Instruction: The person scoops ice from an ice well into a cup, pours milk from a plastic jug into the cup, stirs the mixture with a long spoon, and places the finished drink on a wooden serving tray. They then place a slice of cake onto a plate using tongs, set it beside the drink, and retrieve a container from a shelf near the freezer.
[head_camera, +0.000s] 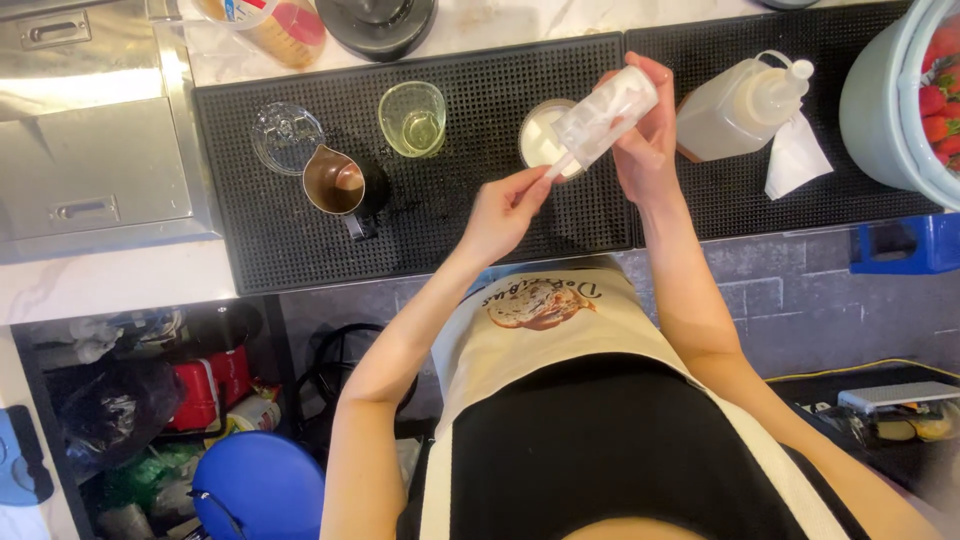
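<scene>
Now squeeze bottle (605, 118) inside right grip (648, 140)

Both arms reach forward; right hand (645, 135) curled shut, left hand (505, 210) fingers pinched.

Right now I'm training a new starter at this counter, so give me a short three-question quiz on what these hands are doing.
1. True or false: the right hand holds the small clear bottle tilted, nozzle end down.
2. What does the left hand pinch? A) the metal jug's handle B) the bottle's nozzle tip C) the white napkin
3. Fill in: directly beneath the bottle stands a round cup of ______ liquid.

Key
1. True; its grip wraps the upper end.
2. B; the fingertips meet at the tip, and the metal jug and napkin lie untouched on the black mat.
3. White.
</scene>
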